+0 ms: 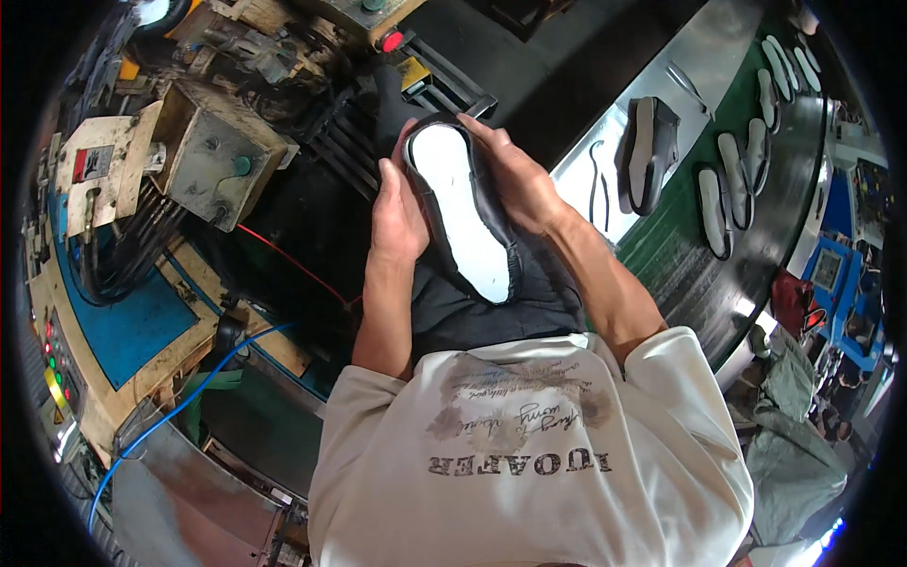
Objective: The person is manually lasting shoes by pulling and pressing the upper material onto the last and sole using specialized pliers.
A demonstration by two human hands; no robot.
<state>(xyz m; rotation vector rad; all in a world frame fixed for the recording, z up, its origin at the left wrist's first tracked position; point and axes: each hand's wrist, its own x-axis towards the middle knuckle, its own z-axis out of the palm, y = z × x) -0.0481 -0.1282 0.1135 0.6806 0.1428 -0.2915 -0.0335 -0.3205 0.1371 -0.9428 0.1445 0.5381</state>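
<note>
one black shoe (463, 213) with a flat white underside is held above the person's dark-trousered lap (553, 295), clamped between the bare left hand (399, 213) and bare right hand (518, 180) near its far end; some fingers are hidden behind it.

Grimy metal box (203, 189) with green button (243, 166), red push button (391, 41), blue mat (123, 326), curving blue cable (144, 438), grey-green cloth (794, 468)

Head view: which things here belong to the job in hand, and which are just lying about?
Likely part of the job:
- dark shoe with a white underside, held between left hand and right hand
- similar shoes at the right

Apparently just lying about:
- dark red item
- grey-green cloth
</note>
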